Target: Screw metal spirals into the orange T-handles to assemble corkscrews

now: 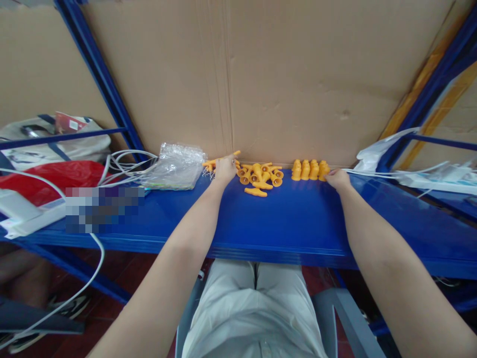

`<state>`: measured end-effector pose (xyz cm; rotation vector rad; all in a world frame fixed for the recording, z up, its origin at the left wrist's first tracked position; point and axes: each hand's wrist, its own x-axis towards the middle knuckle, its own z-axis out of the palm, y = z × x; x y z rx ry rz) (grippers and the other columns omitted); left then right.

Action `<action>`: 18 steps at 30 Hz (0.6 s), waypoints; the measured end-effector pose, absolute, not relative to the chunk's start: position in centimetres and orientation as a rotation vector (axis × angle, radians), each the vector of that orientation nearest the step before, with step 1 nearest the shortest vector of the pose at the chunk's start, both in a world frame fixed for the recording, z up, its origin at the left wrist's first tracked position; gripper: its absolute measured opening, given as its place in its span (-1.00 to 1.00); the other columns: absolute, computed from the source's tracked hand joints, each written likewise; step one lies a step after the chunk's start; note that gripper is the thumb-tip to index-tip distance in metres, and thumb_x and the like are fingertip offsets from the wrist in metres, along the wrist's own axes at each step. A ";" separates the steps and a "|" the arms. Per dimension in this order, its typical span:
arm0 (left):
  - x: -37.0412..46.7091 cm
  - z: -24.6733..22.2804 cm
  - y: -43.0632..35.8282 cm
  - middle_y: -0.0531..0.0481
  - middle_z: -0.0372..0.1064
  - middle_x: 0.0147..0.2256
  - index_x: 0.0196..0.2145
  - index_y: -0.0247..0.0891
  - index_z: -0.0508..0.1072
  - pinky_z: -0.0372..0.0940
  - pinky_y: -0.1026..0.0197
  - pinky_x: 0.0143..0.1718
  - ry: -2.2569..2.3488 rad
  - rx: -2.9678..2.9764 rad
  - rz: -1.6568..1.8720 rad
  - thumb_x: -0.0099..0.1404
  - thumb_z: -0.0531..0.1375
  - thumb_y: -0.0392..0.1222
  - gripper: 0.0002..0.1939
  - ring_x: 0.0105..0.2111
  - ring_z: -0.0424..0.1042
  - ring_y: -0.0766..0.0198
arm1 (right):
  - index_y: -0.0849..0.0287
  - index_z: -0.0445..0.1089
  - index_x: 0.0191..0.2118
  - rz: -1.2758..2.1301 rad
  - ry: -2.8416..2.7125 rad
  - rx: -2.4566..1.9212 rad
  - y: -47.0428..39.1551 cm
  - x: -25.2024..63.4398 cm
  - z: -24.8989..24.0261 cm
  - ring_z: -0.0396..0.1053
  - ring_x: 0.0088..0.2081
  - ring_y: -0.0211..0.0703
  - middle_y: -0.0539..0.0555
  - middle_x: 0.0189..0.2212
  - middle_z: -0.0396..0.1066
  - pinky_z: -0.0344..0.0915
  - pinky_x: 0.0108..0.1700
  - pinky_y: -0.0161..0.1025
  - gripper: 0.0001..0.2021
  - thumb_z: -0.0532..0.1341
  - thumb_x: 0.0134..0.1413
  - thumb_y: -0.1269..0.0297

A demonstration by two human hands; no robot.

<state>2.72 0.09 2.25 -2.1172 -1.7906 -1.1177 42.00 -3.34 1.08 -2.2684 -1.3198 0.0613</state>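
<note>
My left hand reaches to the back of the blue table, its fingers closed around an orange piece whose tip sticks out above them. Orange parts with small metal chains or springs lie just left of it. To its right is a pile of orange T-shaped handles and cup-like pieces. My right hand touches the right end of a row of upright orange caps; its fingers are bent together, and what they hold, if anything, is hidden.
Clear plastic bags, white cables and a red bag are on the left. White packaging and cables lie on the right. Cardboard stands behind the blue table. A person's leg shows lower left.
</note>
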 end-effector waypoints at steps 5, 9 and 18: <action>2.7 1.4 0.1 -0.21 0.50 0.15 0.22 -0.28 0.48 0.25 -0.02 0.29 -1.757 -2.237 -0.961 0.39 0.02 -0.38 -0.50 0.20 0.43 0.03 | 0.20 0.59 -0.12 0.041 -1.552 -2.291 -3.5 41.7 1.0 0.52 0.08 0.17 0.25 -0.10 0.60 0.45 0.04 -0.12 -0.79 0.25 0.23 0.27; 2.6 1.2 -0.2 -0.17 0.32 0.32 0.34 -0.22 0.35 0.11 -0.14 0.39 -1.825 -2.267 -0.848 0.42 -0.02 -0.35 -0.42 0.35 0.25 0.01 | 0.22 0.61 -0.13 -0.036 -1.682 -2.297 -3.3 41.4 1.0 0.53 0.06 0.21 0.30 -0.12 0.60 0.46 0.02 -0.09 -0.75 0.21 0.20 0.29; 2.6 1.2 -0.6 -0.10 -0.15 0.51 0.49 -0.17 0.06 -0.09 -0.33 0.45 -2.083 -2.292 -0.482 0.41 -0.06 -0.29 -0.29 0.51 -0.17 -0.03 | 0.27 0.59 -0.03 -0.066 -1.724 -2.299 -3.2 41.0 0.9 0.53 0.08 0.21 0.35 -0.09 0.59 0.45 0.04 -0.09 -0.66 0.16 0.22 0.27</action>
